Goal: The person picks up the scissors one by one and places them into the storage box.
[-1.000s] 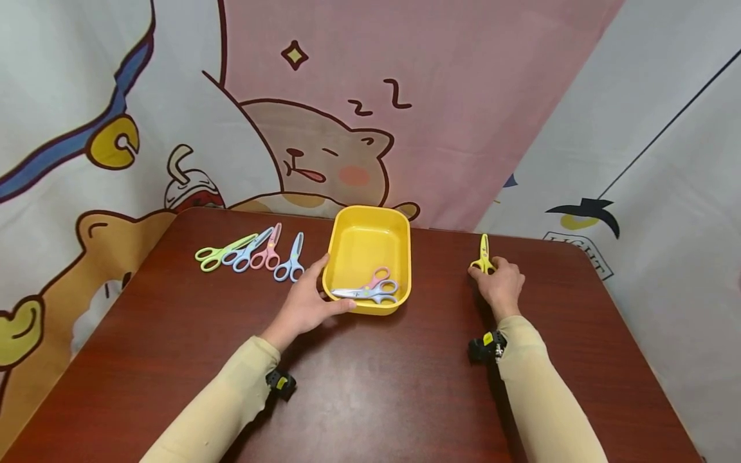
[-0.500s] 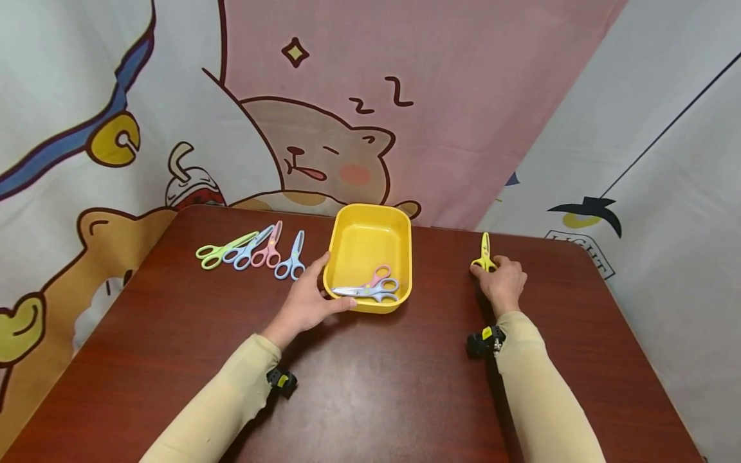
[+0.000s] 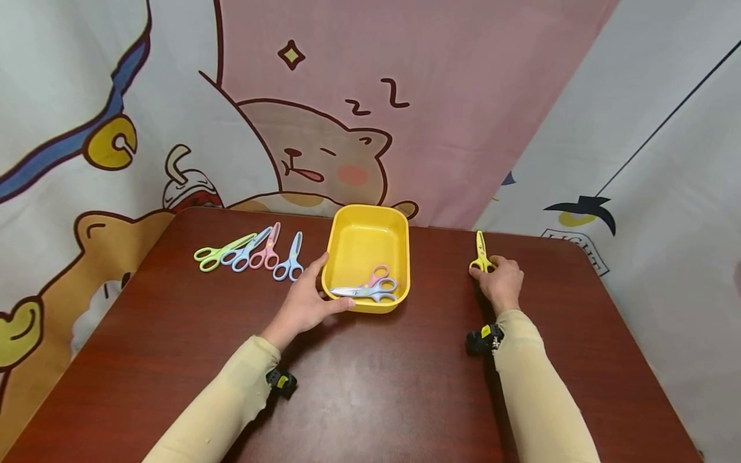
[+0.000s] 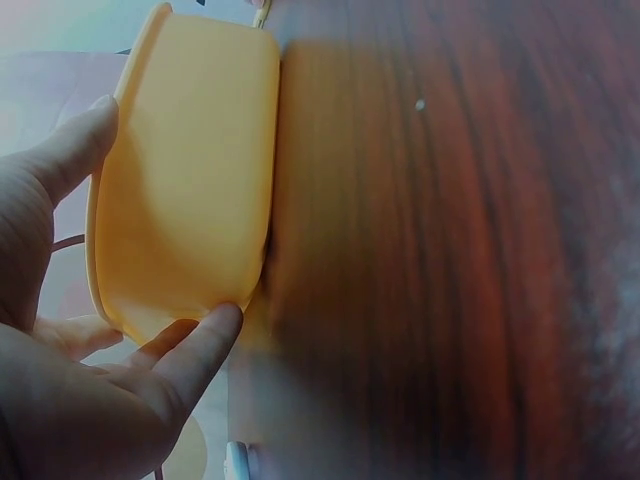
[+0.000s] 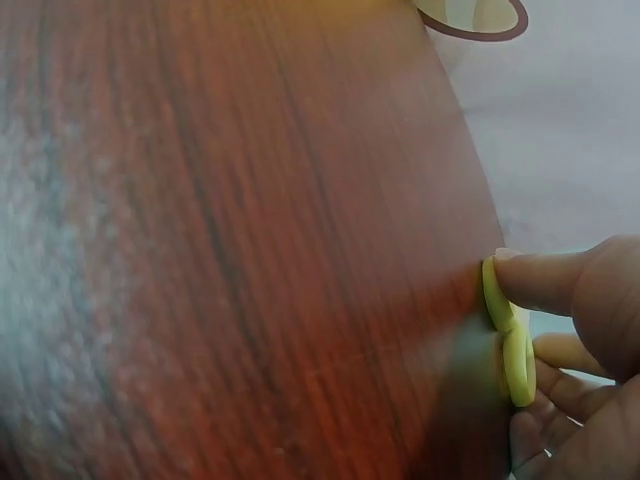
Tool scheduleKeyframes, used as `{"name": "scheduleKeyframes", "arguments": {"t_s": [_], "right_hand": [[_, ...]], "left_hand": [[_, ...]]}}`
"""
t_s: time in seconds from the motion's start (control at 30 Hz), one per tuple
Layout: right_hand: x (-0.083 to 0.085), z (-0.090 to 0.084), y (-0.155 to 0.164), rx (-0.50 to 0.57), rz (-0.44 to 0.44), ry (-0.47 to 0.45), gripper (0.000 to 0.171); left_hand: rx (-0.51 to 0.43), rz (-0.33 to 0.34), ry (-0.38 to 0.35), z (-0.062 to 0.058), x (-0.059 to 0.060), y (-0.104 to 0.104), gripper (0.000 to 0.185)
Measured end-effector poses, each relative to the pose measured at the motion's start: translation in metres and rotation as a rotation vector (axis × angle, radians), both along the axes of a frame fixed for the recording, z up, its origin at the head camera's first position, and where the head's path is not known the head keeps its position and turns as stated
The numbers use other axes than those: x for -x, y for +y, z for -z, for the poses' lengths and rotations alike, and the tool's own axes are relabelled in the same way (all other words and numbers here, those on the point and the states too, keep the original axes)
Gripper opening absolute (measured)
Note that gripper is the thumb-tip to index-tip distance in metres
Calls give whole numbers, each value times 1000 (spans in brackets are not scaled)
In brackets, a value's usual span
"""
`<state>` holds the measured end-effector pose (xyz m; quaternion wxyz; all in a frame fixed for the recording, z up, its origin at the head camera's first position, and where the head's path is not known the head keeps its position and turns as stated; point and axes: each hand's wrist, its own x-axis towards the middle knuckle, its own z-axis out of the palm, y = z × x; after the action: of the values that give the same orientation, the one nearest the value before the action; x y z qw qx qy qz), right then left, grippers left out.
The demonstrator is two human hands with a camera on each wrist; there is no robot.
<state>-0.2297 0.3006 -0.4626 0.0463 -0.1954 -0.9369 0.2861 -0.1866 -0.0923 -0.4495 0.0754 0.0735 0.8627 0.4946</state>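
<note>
In the head view my left hand (image 3: 307,299) grips the near left corner of a yellow plastic bin (image 3: 370,247). Its thumb lies along the front rim, and in the left wrist view fingers (image 4: 200,350) press the bin's outer wall. Inside the bin lie lilac-blue scissors (image 3: 373,290), overlapping pink scissors (image 3: 379,273). My right hand (image 3: 502,283), right of the bin, holds yellow scissors (image 3: 481,254) by the handle loops, blades pointing away. In the right wrist view the thumb touches one loop (image 5: 497,295), with the fingers beyond the other.
Left of the bin, a row of scissors lies on the dark red table (image 3: 370,386): green scissors (image 3: 217,254), blue scissors (image 3: 246,252), pink scissors (image 3: 266,254) and more blue scissors (image 3: 289,260). A cartoon-printed curtain (image 3: 440,116) hangs behind the table's far edge.
</note>
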Motion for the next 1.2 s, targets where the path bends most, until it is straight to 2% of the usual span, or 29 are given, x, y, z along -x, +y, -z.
{"name": "scheduleKeyframes", "arguments": {"t_s": [0.4, 0.57, 0.9, 1.2], "right_hand": [[-2, 5, -1, 53, 11, 76, 59], [-2, 6, -2, 41, 10, 103, 59], [-1, 6, -4, 57, 5, 111, 66], [-2, 4, -5, 66, 22, 68, 70]], "left_hand": [[-1, 4, 4, 2, -1, -1, 115], [-11, 4, 12, 3, -1, -1, 114], [-38, 2, 16, 3, -1, -2, 114], [-31, 1, 10, 2, -2, -1, 115]]}}
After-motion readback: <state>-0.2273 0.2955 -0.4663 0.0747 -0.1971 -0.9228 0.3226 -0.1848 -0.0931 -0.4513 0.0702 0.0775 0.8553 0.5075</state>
